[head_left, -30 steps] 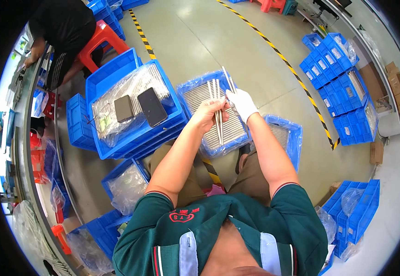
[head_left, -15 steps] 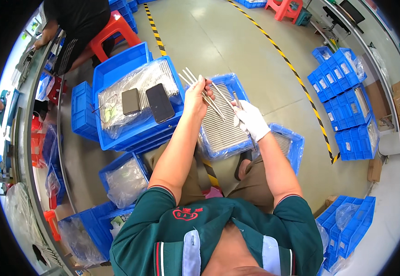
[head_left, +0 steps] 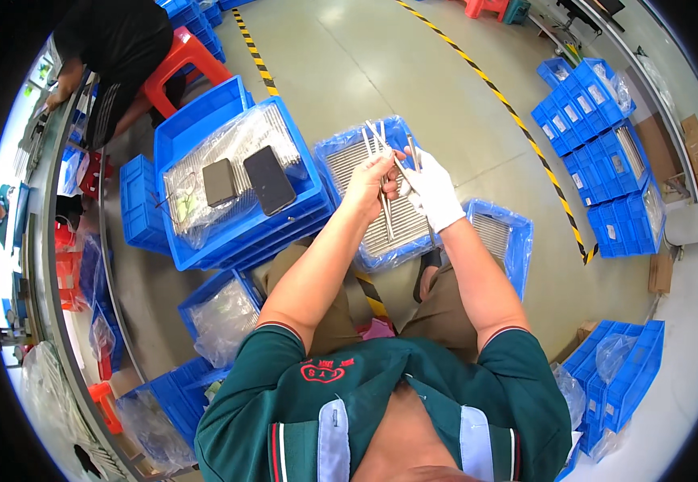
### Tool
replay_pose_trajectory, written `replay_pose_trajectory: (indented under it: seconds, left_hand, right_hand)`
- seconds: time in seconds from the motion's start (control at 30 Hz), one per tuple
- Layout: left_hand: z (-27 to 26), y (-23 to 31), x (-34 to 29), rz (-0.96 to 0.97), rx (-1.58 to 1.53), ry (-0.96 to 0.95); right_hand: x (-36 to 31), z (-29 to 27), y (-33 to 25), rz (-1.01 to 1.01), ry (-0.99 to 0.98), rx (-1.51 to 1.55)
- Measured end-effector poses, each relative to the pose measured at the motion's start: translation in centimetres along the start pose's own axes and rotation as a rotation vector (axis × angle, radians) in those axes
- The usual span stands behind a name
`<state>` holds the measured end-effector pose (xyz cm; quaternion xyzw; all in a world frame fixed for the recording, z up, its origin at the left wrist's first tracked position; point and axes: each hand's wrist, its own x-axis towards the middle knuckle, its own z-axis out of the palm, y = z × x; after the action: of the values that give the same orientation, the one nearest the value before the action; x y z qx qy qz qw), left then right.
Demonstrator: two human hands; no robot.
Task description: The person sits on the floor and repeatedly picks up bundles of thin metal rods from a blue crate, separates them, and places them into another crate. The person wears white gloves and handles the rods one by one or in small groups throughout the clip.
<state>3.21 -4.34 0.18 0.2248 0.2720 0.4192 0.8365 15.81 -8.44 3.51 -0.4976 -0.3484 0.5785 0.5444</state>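
Pinching thin metal rods (head_left: 381, 140) between both hands, left hand (head_left: 373, 181) bare, right hand (head_left: 433, 189) gloved; light, stiff, slippery, best gripped mid-length

Hands at work: 2, a bare left hand (head_left: 371, 178) and a white-gloved right hand (head_left: 433, 191)
Metal rods (head_left: 382, 145) held between them: a small bundle, too thin to count
Trays of rods in front of the knees: 2, a full blue tray (head_left: 337, 153) and a second blue tray (head_left: 517, 241) to its right
Dark phones (head_left: 268, 180) on the plastic-covered bin: 2
Large stacked blue bins (head_left: 196, 128) at left: 2
Red stools (head_left: 180, 60): 1 near the seated person, 1 more at the top edge
Other people: 1 person in black (head_left: 112, 40) at the bench
Small blue bins (head_left: 598, 136) on the floor at right: many, exact count unclear
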Motion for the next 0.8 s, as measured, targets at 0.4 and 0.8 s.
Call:
replay_pose_trajectory:
  seconds: [0.4, 0.8]
  left_hand:
    - [-0.8, 1.1, -0.5, -0.045, 0.14, 0.035]
    - [-0.9, 1.1, -0.6, -0.009, 0.135, -0.008]
  right_hand:
    - [0.6, -0.9, 2.7, -0.159, 0.033, -0.329]
    - [0.3, 0.6, 2.0, -0.158, 0.039, -0.148]
